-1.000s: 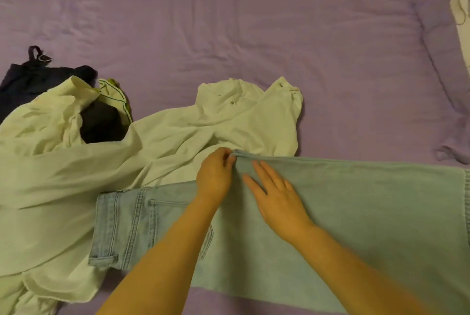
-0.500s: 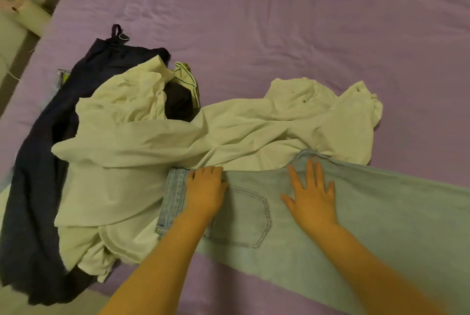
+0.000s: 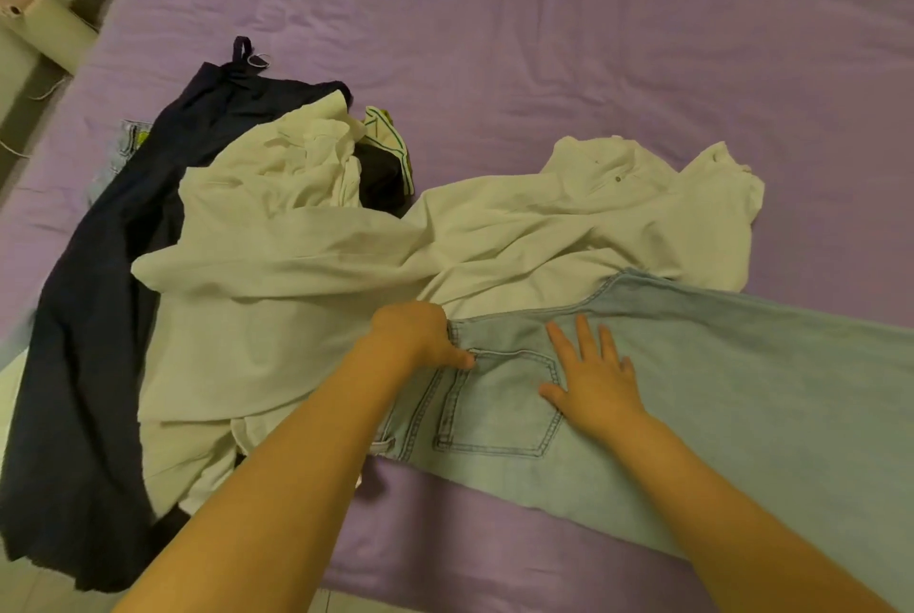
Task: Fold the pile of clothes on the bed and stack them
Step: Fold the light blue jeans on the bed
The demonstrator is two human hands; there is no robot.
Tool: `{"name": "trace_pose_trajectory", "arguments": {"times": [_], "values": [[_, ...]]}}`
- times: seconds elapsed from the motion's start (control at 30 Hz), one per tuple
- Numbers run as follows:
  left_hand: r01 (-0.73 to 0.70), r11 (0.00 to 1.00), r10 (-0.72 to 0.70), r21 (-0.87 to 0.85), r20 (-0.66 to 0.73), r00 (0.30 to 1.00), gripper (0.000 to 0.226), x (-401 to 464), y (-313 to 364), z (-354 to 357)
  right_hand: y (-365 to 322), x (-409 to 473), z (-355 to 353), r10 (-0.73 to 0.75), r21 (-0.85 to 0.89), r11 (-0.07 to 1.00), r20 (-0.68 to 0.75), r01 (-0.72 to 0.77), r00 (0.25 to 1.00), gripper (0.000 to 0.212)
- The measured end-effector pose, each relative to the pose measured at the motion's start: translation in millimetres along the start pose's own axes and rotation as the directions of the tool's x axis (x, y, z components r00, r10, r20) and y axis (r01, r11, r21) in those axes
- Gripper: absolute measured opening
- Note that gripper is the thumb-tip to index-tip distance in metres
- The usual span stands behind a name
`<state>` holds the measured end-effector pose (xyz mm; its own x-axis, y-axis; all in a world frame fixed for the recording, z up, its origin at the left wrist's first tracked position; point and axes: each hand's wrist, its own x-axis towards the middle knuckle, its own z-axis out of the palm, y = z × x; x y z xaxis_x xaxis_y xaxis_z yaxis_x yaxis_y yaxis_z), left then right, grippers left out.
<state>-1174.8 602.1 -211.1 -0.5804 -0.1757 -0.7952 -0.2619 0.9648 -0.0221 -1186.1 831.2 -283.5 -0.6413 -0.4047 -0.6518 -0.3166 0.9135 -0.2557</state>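
On the purple bedsheet, left of the light-blue denim jeans, a long dark navy garment sprawls toward the bed's edge, with a crumpled cream-white shirt heaped over it and reaching the jeans' waistband. The left hand sits at that waistband, fingers curled under, thumb on the denim — whether it grips cloth, I cannot tell. The right hand lies flat, fingers spread, beside the back pocket.
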Motion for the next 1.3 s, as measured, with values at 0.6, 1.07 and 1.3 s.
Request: {"name": "trace_pose_trajectory", "arguments": {"times": [0.6, 1.07, 1.3], "values": [[0.145, 0.003, 0.155, -0.989, 0.144, 0.977, 0.034, -60, 198, 18, 82, -139, -36, 0.161, 0.823, 0.566, -0.181, 0.059, 0.970, 0.087], [-0.236, 0.970, 0.221, -0.052, -0.204, 0.954, 0.062, -35, 255, 132, 206, -114, 3, 0.304, 0.729, 0.664, -0.059, -0.167, 0.951, 0.097], [-0.224, 0.973, 0.231, 0.055, -0.229, 0.946, 0.065, -27, 253, 136, 207, -118, 18, 0.227, 0.785, 0.610, -0.043, -0.108, 0.973, 0.094]]}}
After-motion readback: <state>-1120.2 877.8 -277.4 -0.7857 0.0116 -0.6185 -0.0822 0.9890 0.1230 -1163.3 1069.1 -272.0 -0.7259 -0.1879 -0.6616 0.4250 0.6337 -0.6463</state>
